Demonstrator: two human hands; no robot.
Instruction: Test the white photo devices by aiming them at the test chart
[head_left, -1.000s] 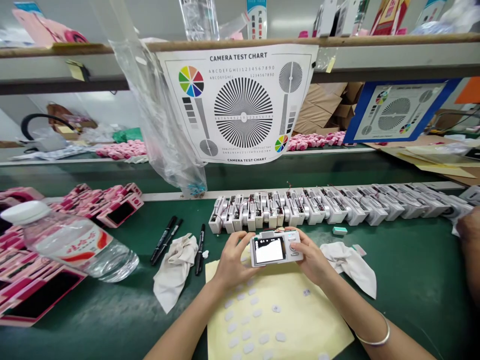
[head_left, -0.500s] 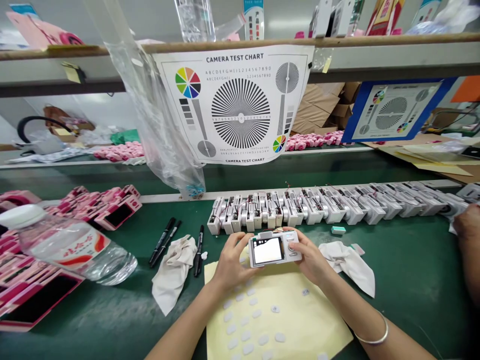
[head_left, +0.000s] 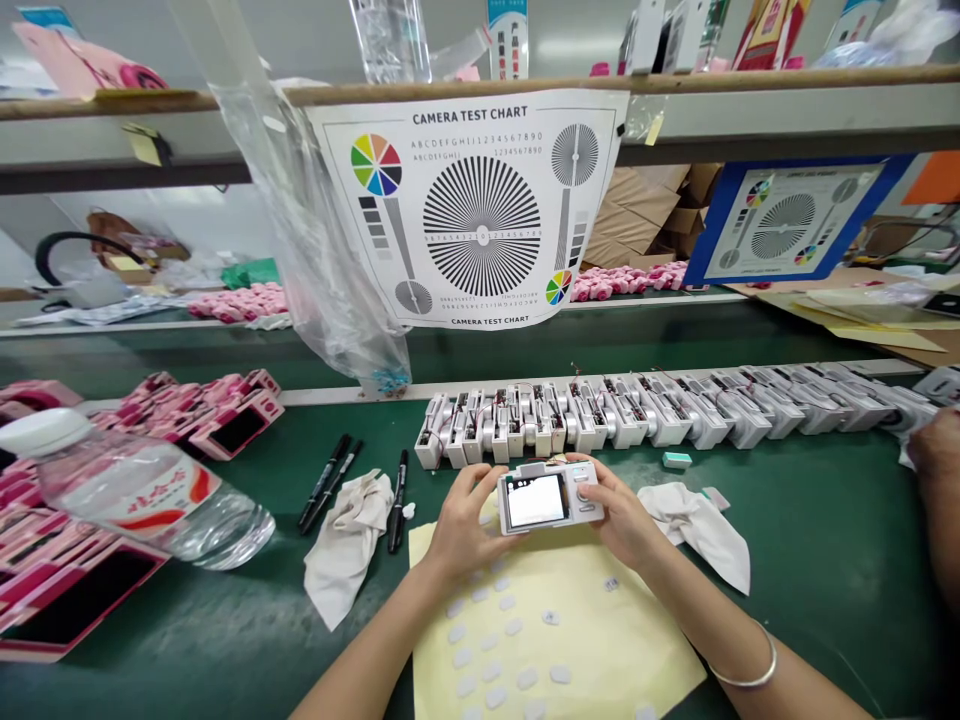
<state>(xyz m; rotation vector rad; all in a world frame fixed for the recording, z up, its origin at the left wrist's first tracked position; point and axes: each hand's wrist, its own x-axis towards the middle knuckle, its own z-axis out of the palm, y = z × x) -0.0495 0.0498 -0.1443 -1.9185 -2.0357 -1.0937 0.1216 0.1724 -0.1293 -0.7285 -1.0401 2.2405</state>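
Observation:
Both my hands hold a small white camera [head_left: 547, 497] with its lit screen facing me, just above a yellow sheet [head_left: 570, 640] dotted with several small white pads. My left hand [head_left: 463, 525] grips the camera's left end, fingers curled round it. Wrapped round the right end is my right hand [head_left: 622, 515], its thumb resting on the buttons beside the screen. The lens side points toward a camera test chart [head_left: 480, 210] hanging from the shelf ahead.
A long row of white camera bodies [head_left: 660, 410] lies behind my hands. White cloths [head_left: 345, 550] [head_left: 701, 530], black markers [head_left: 330, 480], a lying water bottle [head_left: 142, 495] and pink camera shells [head_left: 187, 405] are on the green mat. Another person's hand [head_left: 937, 450] is at the right edge.
The view has shifted slightly left; my hands and the camera have stayed in the same grip and place.

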